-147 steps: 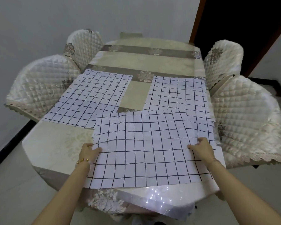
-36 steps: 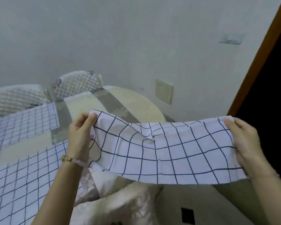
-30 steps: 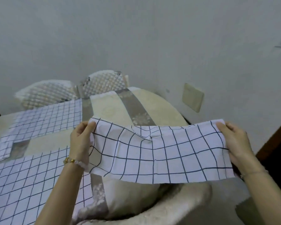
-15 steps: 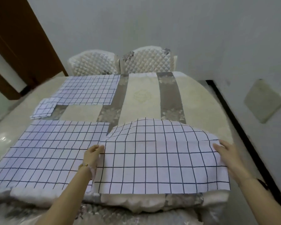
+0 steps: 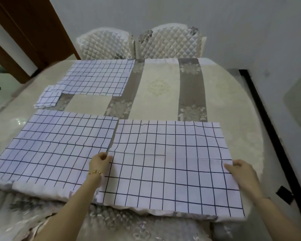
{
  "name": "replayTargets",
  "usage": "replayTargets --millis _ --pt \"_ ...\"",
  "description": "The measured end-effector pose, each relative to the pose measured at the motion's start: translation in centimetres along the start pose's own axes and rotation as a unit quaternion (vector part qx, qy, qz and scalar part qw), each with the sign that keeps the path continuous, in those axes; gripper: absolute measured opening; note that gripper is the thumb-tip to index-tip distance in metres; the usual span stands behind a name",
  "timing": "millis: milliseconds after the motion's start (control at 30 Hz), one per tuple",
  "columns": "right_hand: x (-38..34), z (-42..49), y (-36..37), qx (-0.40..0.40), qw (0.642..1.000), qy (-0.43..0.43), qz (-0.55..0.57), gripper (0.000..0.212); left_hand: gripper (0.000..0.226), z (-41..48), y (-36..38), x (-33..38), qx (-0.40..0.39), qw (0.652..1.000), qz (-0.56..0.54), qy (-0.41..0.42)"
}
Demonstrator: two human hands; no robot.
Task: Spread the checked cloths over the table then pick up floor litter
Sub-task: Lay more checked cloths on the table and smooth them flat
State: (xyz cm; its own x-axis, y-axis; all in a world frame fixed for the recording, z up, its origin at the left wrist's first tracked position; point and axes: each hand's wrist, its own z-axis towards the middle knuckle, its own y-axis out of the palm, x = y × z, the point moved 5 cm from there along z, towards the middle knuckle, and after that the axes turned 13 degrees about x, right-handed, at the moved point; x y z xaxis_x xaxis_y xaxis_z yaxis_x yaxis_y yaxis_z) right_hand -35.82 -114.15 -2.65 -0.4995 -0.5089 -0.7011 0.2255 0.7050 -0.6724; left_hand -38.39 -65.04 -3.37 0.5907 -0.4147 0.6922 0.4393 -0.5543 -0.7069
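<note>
Grip: left hand (image 5: 99, 162) pinches near-right checked cloth (image 5: 170, 164) at its left edge; right hand (image 5: 240, 173) holds its right edge | cloth flat on tabletop (image 5: 156, 87); just beside neighbouring cloth (image 5: 56, 145)

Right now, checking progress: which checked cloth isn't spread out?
The small folded cloth at the far left; the others lie spread flat.

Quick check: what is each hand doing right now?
Left hand: pinches the left edge of the near checked cloth.
Right hand: grips the same cloth's right edge.
</note>
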Motion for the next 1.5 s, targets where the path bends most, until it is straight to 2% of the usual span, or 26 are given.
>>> replayTargets --millis 100,200,300,467,667,800,867,933,967,1067,1100,1167,1267,1367,1500 --pt "0.6 -1.0 -0.5 -0.001 1.0 0.013 0.015 0.031 0.033 -0.4 -0.2 0.1 -0.044 0.999 0.011 0.013" --pt "1.2 -2.2 -0.9 -0.008 0.999 0.012 0.033 0.034 0.044 -0.9 -0.6 0.1 -0.08 0.996 0.025 0.041" --pt "1.5 -2.8 -1.0 0.004 0.999 0.02 0.038 0.038 0.039 -1.1 -1.0 0.4 -0.057 0.995 0.039 0.075" --pt "1.3 -2.8 -0.4 0.046 0.998 0.027 0.025 0.044 0.034 -0.5 -1.0 1.0 -0.016 0.997 0.023 0.071" --pt "1.4 -2.5 0.6 0.051 0.998 0.033 0.016 0.041 0.033 0.1 -0.9 0.8 0.007 0.996 0.035 0.077" --pt "1.1 -2.9 0.5 0.071 0.997 0.024 -0.011 0.043 0.034 -0.1 -1.0 1.0 0.0 0.989 0.079 0.122" --pt "0.3 -3.5 0.2 0.127 0.989 -0.023 -0.078 0.048 0.038 -0.4 -1.1 1.6 0.021 0.971 0.153 0.185" --pt "-1.6 -4.5 0.6 0.189 0.963 -0.126 -0.144 0.046 0.039 -1.2 -0.7 3.0 0.057 0.93 0.222 0.287" --pt "-2.8 -5.2 1.4 0.2 0.951 -0.179 -0.153 0.043 0.036 -2.0 -0.1 4.1 0.058 0.913 0.218 0.34" --pt "-5.9 -7.4 5.9 0.123 0.938 -0.297 -0.129 0.037 0.033 -5.1 3.2 6.7 0.002 0.861 0.168 0.481" --pt "-6.7 -8.0 7.6 0.085 0.934 -0.324 -0.124 0.036 0.035 -6.0 4.8 6.9 -0.049 0.854 0.171 0.489" --pt "-7.9 -8.6 10.9 0.024 0.918 -0.372 -0.136 0.038 0.047 -6.7 7.8 5.9 -0.133 0.854 0.217 0.454" --pt "-7.9 -8.2 14.6 -0.045 0.898 -0.389 -0.2 0.048 0.055 -6.9 10.3 4.0 -0.146 0.84 0.271 0.448" --pt "-6.5 -6.9 15.0 -0.031 0.871 -0.409 -0.269 0.053 0.058 -6.5 10.2 3.2 -0.14 0.83 0.28 0.461" --pt "-4.8 -3.9 12.5 0.023 0.889 -0.358 -0.283 0.06 0.06 -3.2 8.0 1.6 -0.093 0.873 0.273 0.393"
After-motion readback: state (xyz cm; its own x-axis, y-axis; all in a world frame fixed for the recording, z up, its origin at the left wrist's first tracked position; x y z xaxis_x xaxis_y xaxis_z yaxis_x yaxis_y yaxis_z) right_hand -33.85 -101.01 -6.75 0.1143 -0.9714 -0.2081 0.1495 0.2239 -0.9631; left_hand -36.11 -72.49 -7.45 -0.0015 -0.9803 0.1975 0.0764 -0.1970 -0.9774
